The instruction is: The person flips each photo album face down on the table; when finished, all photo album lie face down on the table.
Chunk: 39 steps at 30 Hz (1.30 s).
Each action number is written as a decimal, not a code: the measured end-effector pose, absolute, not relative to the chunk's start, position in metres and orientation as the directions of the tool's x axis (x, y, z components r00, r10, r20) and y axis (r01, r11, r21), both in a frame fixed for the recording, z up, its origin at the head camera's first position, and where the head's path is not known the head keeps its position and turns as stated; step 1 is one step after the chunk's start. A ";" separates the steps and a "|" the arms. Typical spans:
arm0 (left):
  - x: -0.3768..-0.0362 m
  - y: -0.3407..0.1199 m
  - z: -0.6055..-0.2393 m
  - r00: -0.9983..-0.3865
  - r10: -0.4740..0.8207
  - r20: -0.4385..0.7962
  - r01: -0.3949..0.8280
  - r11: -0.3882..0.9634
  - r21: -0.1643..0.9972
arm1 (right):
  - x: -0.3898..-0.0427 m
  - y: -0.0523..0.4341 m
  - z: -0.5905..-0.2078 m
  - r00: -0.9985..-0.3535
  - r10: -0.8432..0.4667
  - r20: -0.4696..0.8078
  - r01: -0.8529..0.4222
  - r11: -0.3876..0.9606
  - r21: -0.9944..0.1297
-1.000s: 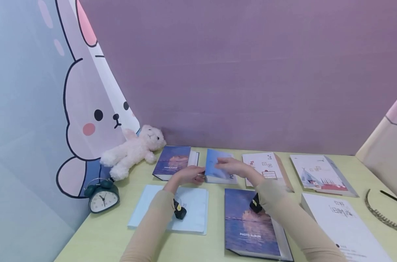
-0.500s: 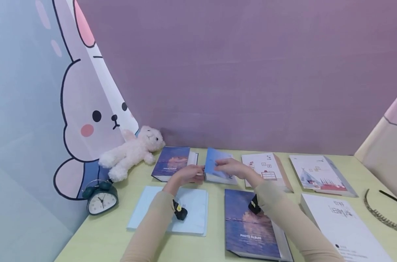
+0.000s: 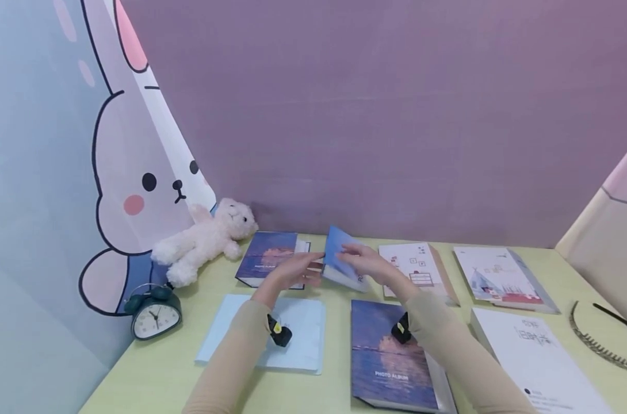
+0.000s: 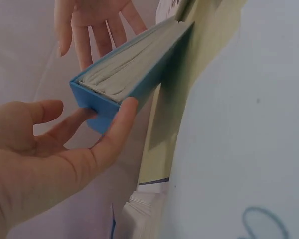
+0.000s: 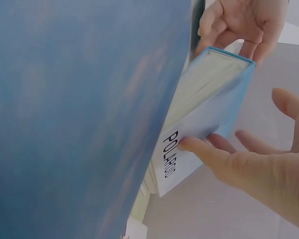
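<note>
A small blue album [image 3: 344,259] with "POLAROID" on its cover is tilted, its spine side raised off the table and its far right side low. My left hand [image 3: 291,271] is at the spine; in the left wrist view its thumb and a finger [image 4: 84,117] touch the spine and its lower edge. My right hand [image 3: 367,263] lies over the cover, fingers fairly straight; the right wrist view has the thumb [image 5: 202,149] on the cover by the lettering. Under my forearms lie a light blue album [image 3: 293,351] and a purple photo album [image 3: 375,356].
Another purple photo album [image 3: 269,253] lies behind my left hand. Two illustrated white albums [image 3: 409,259] [image 3: 494,270] and a white book [image 3: 531,356] are on the right. A plush toy [image 3: 205,241], a green alarm clock [image 3: 155,316] and a headband [image 3: 598,348] lie toward the table's sides.
The blue album has gone from lying flat to tilted, its spine side lifting in my hands. My left hand has risen slightly with it, and the right stays at the cover.
</note>
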<state>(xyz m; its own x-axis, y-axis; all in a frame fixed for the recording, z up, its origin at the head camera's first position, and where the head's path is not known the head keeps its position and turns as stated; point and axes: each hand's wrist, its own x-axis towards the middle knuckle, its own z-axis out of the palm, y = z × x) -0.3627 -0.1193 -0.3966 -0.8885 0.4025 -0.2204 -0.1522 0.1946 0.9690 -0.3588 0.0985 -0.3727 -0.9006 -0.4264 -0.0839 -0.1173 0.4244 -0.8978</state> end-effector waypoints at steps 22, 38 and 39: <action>-0.364 -0.109 -0.382 -0.878 0.444 -0.176 -0.174 0.046 0.984 | -0.348 0.083 -0.353 -0.957 -0.271 -0.109 0.027 0.290 -0.957; -0.361 -0.108 -0.391 -0.846 0.499 -0.190 -0.140 0.135 0.981 | -0.352 0.092 -0.360 -0.955 -0.280 -0.102 0.065 0.136 -0.988; -0.361 -0.107 -0.392 -0.845 0.498 -0.194 -0.138 0.147 0.980 | -0.352 0.093 -0.360 -0.953 -0.284 -0.103 0.067 0.134 -0.989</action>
